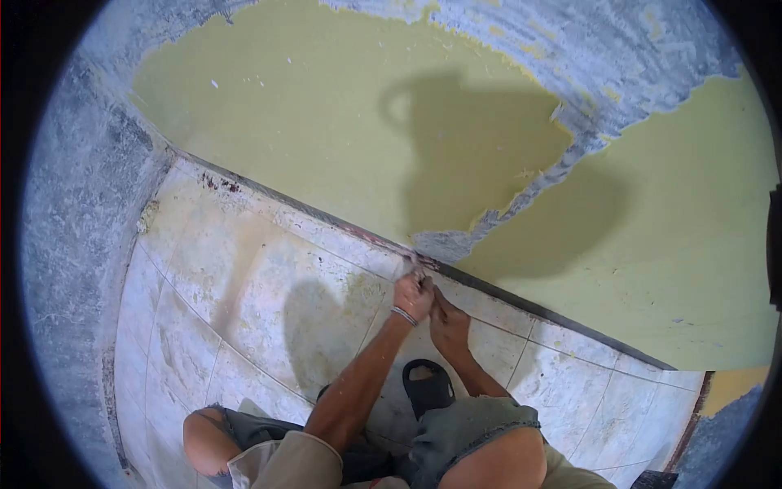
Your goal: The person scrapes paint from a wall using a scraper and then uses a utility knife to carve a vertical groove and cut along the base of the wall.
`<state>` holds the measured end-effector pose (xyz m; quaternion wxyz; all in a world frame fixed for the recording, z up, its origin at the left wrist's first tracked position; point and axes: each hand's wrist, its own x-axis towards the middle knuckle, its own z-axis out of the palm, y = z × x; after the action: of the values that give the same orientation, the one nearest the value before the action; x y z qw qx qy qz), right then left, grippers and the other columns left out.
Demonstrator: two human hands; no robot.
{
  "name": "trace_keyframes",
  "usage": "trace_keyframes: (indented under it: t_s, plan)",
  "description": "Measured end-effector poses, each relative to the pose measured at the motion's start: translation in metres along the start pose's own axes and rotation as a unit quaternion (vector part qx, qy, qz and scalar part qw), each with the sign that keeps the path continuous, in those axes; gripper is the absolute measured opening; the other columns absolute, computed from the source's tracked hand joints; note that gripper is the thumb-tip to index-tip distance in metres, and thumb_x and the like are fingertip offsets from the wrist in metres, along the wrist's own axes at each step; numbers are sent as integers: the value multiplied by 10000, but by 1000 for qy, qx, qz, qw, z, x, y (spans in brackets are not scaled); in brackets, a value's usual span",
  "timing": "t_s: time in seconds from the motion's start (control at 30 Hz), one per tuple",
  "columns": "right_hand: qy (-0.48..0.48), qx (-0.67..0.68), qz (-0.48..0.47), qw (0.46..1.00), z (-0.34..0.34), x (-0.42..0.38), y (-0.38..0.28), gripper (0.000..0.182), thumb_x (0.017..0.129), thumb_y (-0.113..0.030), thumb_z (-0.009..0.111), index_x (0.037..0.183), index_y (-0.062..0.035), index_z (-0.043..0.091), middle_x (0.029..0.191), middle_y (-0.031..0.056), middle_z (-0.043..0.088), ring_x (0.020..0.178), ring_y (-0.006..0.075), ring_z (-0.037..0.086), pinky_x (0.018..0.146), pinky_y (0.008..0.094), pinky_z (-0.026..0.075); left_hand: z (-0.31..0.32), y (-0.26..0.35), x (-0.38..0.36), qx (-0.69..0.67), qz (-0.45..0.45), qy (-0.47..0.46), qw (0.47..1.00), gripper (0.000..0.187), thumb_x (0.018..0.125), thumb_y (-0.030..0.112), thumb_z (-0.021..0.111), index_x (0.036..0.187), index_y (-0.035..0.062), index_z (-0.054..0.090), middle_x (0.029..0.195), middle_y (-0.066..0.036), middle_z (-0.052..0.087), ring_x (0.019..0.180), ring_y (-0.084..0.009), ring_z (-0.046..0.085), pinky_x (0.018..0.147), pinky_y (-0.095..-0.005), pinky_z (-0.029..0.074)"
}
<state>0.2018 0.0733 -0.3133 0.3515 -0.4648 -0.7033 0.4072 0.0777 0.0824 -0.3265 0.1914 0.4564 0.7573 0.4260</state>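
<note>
My left hand (413, 295), with a band at the wrist, is closed at the foot of the wall, beside the dark edge strip (497, 293). What its fingers hold is too small to make out. Close by on the right, my right hand (449, 326) has its fingers pressed together near the left one, and anything in them is hidden. Just above both hands, a scraped grey patch (446, 244) cuts into the yellow-green wall paint (326, 106).
Stained pale floor tiles (261, 285) run along the wall. A grey wall (73, 220) rises at the left. A black sandal (429, 389) shows between my knees. A dark object (655, 479) lies at the bottom right. Shadows fall on the painted wall.
</note>
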Motion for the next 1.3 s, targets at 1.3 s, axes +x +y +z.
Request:
trace_keyframes:
  t_s: [1.3]
  plan:
    - [5, -35, 6, 999, -45, -10, 17, 320, 875, -140, 566, 1171, -30, 619, 602, 200, 544, 536, 106, 518, 519, 286, 437, 30, 30, -18, -51, 5, -35, 998, 123, 749, 50, 601, 794, -38, 528, 651, -235, 540, 603, -405, 565, 535, -421, 435]
